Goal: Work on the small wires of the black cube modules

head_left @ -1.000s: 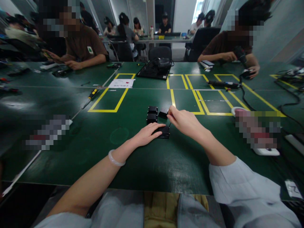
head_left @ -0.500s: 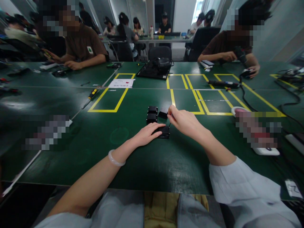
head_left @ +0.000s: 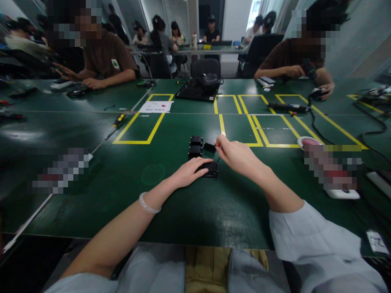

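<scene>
While the left hand (head_left: 191, 173) lies mostly flat, fingers stretched out over a black box (head_left: 211, 170), the right hand (head_left: 233, 152) is closed in a pinch just past that box's far right corner; looks like it's gripping a thin dark stick (head_left: 218, 160) that pokes down toward the box, but most of it is hidden so I can't tell you more; the box sits on the green tabletop (head_left: 183, 219), in a bit from the near edge; a smaller black block (head_left: 209, 147) is just beyond it, right by the pinching fingers, can't tell if they touch; left of that block two more black boxes (head_left: 195, 151) are lined up one behind the other, heading away from the near edge; pale bracelet (head_left: 146, 206) on the left wrist btw; over toward the far left corner there's a yellow and black screwdriver (head_left: 119, 120), plus white paper (head_left: 157, 106) lying across a yellow tape outline (head_left: 131, 143); by the middle of the far edge is a flat black panel (head_left: 195, 95) with some dark lump on it; across the far edge, one person in a brown shirt (head_left: 108, 61) is on the left, and another on the right holds a drill-looking tool (head_left: 309, 68).
</scene>
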Demonstrator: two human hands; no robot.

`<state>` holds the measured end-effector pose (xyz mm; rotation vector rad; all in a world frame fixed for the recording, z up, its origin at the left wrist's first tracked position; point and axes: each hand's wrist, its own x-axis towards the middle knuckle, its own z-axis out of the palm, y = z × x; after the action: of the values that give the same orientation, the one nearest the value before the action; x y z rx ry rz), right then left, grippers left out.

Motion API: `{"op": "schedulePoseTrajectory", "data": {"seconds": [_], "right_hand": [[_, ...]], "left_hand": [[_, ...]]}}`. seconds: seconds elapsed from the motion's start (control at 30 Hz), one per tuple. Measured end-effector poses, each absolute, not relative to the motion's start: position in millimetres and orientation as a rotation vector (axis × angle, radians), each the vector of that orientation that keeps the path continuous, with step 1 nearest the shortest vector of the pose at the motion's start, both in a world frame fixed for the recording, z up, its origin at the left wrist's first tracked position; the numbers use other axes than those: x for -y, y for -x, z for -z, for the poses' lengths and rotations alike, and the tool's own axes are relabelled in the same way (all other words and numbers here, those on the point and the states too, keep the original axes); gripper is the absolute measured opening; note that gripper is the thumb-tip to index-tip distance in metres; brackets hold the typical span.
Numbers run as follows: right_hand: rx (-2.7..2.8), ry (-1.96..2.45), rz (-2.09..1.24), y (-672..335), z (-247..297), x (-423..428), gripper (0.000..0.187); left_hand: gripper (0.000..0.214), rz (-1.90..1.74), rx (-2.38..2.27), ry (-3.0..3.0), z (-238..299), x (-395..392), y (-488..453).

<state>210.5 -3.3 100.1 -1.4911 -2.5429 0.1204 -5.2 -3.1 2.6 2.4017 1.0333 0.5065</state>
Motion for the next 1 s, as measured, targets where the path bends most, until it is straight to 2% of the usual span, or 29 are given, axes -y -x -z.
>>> {"op": "schedulePoseTrajectory", "data": {"seconds": [1.0], "right_hand": [[2.523,1.473,-0.135,-211.0,-98.8,2.2,0.028]], "left_hand": [[0.041,-0.507,-1.025,-2.389,-6.1,4.0,4.3]]}}
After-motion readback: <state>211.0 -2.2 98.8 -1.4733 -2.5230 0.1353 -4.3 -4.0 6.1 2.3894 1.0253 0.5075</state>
